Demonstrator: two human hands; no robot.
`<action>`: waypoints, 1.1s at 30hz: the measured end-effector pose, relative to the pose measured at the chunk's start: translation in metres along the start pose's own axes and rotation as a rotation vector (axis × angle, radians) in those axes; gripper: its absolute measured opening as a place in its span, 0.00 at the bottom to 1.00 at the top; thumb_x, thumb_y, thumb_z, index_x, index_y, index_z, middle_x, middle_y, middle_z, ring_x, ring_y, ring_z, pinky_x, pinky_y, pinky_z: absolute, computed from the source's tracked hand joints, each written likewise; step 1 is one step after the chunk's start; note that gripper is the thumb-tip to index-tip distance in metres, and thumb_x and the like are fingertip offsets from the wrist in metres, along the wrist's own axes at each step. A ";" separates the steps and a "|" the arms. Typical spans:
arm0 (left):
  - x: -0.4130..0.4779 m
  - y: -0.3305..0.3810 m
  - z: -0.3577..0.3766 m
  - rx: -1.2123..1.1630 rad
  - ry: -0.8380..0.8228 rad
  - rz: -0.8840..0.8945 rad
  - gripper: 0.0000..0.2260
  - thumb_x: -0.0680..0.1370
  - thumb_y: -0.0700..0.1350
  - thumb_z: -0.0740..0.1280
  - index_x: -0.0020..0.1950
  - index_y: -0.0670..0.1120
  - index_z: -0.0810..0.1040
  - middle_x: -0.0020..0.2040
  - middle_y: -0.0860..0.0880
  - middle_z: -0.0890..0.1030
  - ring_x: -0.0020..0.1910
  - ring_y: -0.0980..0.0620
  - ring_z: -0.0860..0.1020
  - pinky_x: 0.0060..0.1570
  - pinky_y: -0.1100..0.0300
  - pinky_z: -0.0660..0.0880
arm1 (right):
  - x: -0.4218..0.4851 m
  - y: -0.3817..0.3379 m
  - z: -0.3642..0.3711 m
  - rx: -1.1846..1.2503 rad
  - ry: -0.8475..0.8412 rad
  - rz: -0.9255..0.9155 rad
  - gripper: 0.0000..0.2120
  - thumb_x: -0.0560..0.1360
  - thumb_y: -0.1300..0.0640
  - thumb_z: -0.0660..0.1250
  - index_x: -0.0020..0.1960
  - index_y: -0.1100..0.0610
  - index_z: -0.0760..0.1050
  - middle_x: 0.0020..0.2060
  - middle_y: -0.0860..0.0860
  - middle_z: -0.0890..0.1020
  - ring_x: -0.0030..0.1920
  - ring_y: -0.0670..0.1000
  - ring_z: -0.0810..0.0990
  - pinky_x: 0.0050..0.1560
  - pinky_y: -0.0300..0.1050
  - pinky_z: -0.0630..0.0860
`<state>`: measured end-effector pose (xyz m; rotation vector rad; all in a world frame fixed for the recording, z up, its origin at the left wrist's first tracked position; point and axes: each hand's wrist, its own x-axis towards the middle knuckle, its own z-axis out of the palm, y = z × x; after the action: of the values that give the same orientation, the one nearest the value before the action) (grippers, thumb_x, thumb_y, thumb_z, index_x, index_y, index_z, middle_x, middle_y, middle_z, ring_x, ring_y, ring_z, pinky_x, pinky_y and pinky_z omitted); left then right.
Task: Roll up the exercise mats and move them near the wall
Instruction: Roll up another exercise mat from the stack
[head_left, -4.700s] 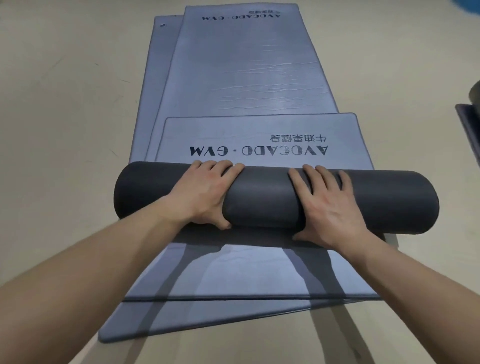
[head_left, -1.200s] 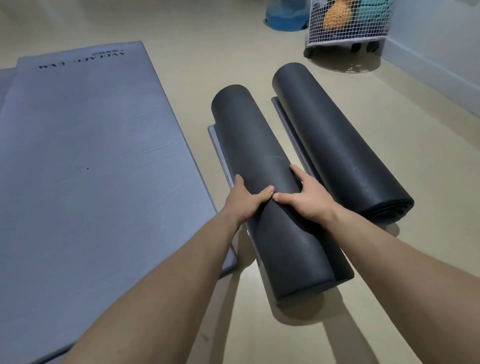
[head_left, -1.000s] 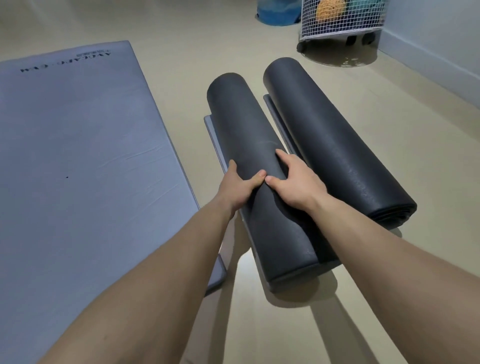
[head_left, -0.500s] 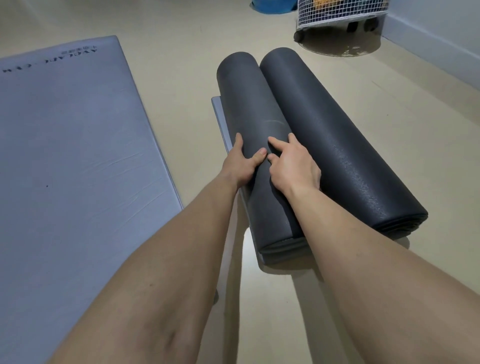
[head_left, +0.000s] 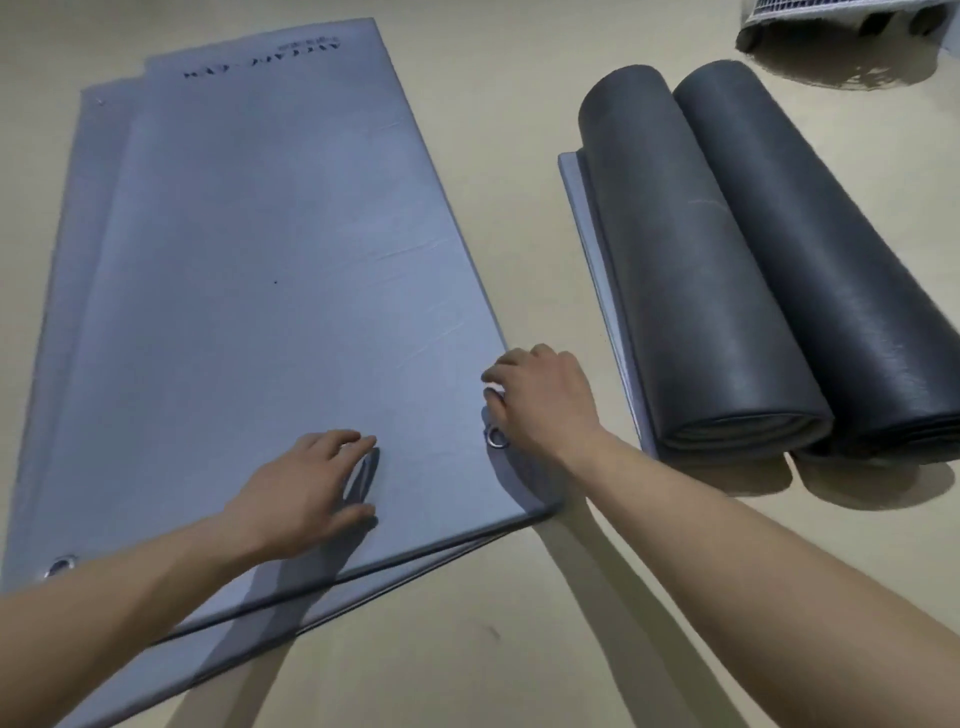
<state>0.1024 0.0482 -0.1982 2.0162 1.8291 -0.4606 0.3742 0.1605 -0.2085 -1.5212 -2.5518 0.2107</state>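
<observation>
Left hand (head_left: 306, 493) flat, fingers spread; right hand (head_left: 545, 400) fingers curled

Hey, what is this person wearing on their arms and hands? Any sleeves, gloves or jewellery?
Nothing that shows. The left hand and the right hand have no gloves, rings or watch visible. The left forearm and the right forearm are uncovered right up to the picture's edge, so no sleeve is in view.
</observation>
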 end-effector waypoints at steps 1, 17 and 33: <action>-0.018 -0.021 0.013 0.026 -0.014 -0.027 0.46 0.68 0.75 0.51 0.83 0.54 0.57 0.81 0.51 0.60 0.78 0.47 0.60 0.71 0.50 0.70 | -0.007 -0.022 0.012 0.048 -0.090 -0.069 0.16 0.82 0.46 0.60 0.64 0.47 0.82 0.63 0.47 0.81 0.60 0.56 0.77 0.54 0.51 0.68; -0.108 -0.108 0.068 0.076 0.145 0.194 0.25 0.81 0.60 0.44 0.56 0.47 0.74 0.56 0.47 0.80 0.51 0.42 0.79 0.40 0.48 0.77 | -0.069 -0.139 0.069 -0.178 -0.125 -0.569 0.13 0.78 0.48 0.58 0.54 0.54 0.76 0.48 0.52 0.80 0.44 0.59 0.79 0.40 0.51 0.74; -0.065 -0.118 -0.017 0.020 0.474 -0.267 0.10 0.86 0.45 0.54 0.58 0.50 0.75 0.44 0.45 0.80 0.38 0.42 0.72 0.43 0.52 0.62 | -0.026 -0.174 0.048 -0.314 0.117 -0.369 0.47 0.74 0.45 0.73 0.83 0.61 0.54 0.79 0.61 0.62 0.78 0.64 0.60 0.78 0.65 0.46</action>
<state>-0.0213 0.0094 -0.1591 2.0249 2.3975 -0.0663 0.2273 0.0533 -0.2219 -1.0702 -2.8017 -0.3280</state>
